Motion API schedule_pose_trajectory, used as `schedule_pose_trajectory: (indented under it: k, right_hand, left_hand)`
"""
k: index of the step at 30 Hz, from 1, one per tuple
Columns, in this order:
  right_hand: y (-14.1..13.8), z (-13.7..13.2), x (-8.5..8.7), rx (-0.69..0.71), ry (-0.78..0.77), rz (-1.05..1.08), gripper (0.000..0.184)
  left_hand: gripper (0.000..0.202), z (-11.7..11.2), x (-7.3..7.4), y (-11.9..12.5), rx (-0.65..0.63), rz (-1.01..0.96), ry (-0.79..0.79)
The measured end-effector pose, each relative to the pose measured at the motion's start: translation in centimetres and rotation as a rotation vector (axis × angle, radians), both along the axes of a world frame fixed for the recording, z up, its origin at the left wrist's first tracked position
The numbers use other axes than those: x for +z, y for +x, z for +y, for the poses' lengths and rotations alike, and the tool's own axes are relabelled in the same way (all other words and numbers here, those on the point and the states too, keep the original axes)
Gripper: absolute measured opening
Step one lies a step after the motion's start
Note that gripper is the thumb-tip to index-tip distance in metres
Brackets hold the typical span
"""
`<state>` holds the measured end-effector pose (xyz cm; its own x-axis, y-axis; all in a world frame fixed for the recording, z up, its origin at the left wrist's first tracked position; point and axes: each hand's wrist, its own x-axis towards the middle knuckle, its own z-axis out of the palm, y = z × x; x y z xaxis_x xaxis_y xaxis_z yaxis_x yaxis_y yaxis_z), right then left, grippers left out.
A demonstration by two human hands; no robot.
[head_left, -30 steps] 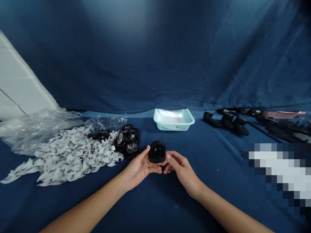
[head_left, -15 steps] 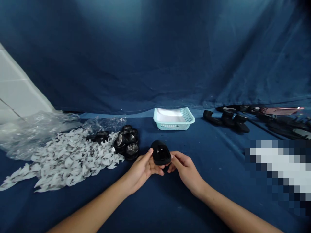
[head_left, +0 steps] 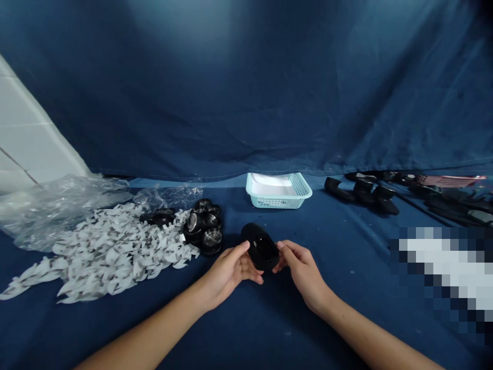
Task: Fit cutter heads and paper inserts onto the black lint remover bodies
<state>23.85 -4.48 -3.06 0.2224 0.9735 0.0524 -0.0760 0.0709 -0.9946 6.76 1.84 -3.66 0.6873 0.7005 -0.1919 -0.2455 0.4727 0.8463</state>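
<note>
Head view, and straight to the near action: the left hand (head_left: 227, 275) cradles a glossy black housing (head_left: 252, 237), thumb over its near-left edge and fingers curled beneath, apparently taking most of the weight. Across from it, the right hand (head_left: 304, 272) has a narrow pinch on the right-hand edge, thumb and fingertips together, seemingly steadying and angling the piece. So both grips are filled, by one and the same housing, and it sits up front between the two hands, above the blue cloth (head_left: 265, 329). Its hollow tips toward the wearer, a tilt that probably gives a look inside; small pale marks show on its upper face, too tiny to read.

Out to the left, a heap of pale curved pieces (head_left: 127, 252) spreads loose, and just beside it huddle round black parts (head_left: 211, 239) with silvery mesh faces, bunched perhaps for easy reach. On the right, a pixelated patch (head_left: 442, 262) hides whatever lies there.

Further out, the mint basket (head_left: 277, 203) holds a white sheet (head_left: 271, 184), maybe a liner. Curved black pieces (head_left: 360, 195) line up right of it, clear plastic (head_left: 69, 198) crumples far left, and the hanging blue curtain (head_left: 246, 103) closes off the back.
</note>
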Motion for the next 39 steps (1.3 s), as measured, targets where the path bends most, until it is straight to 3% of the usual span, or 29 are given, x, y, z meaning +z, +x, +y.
schedule_pose_trajectory:
  k: [7,12,16,24,27,33,39]
  right_hand:
    - [0.1,-0.1,0.1,0.033,0.015,-0.005,0.041]
    - [0.3,-0.2,0.1,-0.003,-0.005,0.014,0.038]
    - [0.1,-0.2,0.2,0.027,-0.018,0.042,0.032]
    - [-0.1,-0.6,-0.3,0.112,0.002,-0.049,0.033]
    - [-0.3,-0.7,-0.3,0.121,-0.021,-0.036,0.036]
    - [-0.6,-0.4,-0.3,0.140,-0.125,0.203,0.040]
    - [-0.1,-0.3,-0.4,0.000,-0.082,0.048,0.038]
  left_hand:
    - [0.034,-0.7,0.2,0.4,0.041,0.028,0.075]
    - [0.034,-1.3,-0.5,0.5,0.102,0.193,0.417]
    - [0.031,-1.8,-0.1,0.2,0.127,0.385,0.688]
    - [0.028,-2.5,1.1,-0.2,0.188,0.491,0.893]
    - [0.021,-2.4,1.3,-0.5,0.153,0.470,0.981]
    - [0.026,-2.1,1.1,-0.5,0.130,0.471,0.977]
    - [0.033,-1.3,0.8,-0.2,0.089,0.509,0.851]
